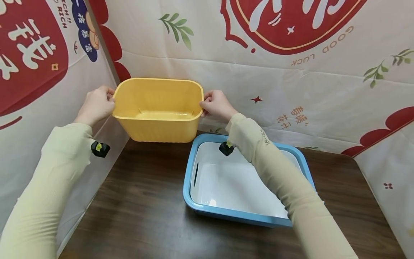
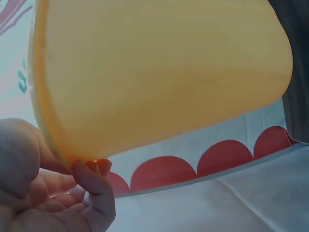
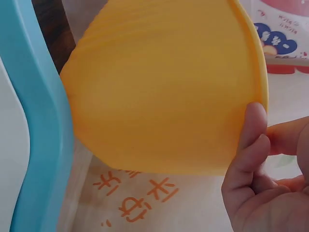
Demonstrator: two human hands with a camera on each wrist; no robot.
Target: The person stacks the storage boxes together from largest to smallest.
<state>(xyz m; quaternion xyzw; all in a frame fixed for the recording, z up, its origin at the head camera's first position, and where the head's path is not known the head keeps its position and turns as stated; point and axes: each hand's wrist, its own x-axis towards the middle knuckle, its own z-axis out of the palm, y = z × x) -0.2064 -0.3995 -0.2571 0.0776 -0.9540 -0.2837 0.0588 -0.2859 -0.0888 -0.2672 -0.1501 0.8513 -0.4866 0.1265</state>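
Observation:
A yellow plastic bin (image 1: pixel 155 130) with nothing inside it is held by its rim at the back left of the table. My left hand (image 1: pixel 98 104) pinches the left end of the rim, and the left wrist view shows fingertips curled at the edge of the bin (image 2: pixel 164 72). At the opposite end, my right hand (image 1: pixel 217 103) pinches the rim between thumb and fingers. In the right wrist view, those fingers (image 3: pixel 248 159) lie against the outer wall of the bin (image 3: pixel 164 92), near its rim.
Right of the bin stands a blue-rimmed basin (image 1: pixel 226 213) with a white inside, under my right forearm. Dark wood tabletop (image 1: pixel 145 212) extends in front. Printed cloth walls (image 1: pixel 207 68) rise behind and at both sides.

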